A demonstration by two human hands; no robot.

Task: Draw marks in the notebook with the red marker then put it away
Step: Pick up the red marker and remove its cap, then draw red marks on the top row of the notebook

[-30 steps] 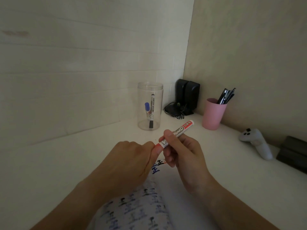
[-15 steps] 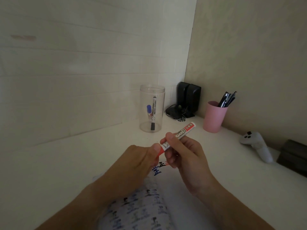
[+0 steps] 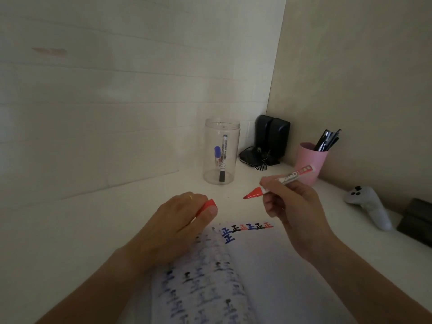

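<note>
My right hand point(image 3: 291, 202) grips the red marker point(image 3: 284, 180) by its white barrel, its bare red tip pointing left and hanging above the desk. In my left hand point(image 3: 180, 218) sits the red cap point(image 3: 207, 205), pinched between thumb and fingers. The open notebook point(image 3: 261, 265) lies in front of me, a row of blue, black and red marks along the top of its right page. Its left page carries several rows of faint marks and is partly under my left forearm.
A clear plastic jar point(image 3: 222, 150) holding a blue marker and a black one stands at the back. Right of it are black speakers point(image 3: 272, 139), a pink cup point(image 3: 309, 162) of pens, a white controller point(image 3: 368, 205) and a dark box point(image 3: 416, 220). Walls close the corner.
The cap has come off the marker: my left hand pulled it away to the left while my right hand moved the marker right. The camera tilted down, showing more of the notebook.
</note>
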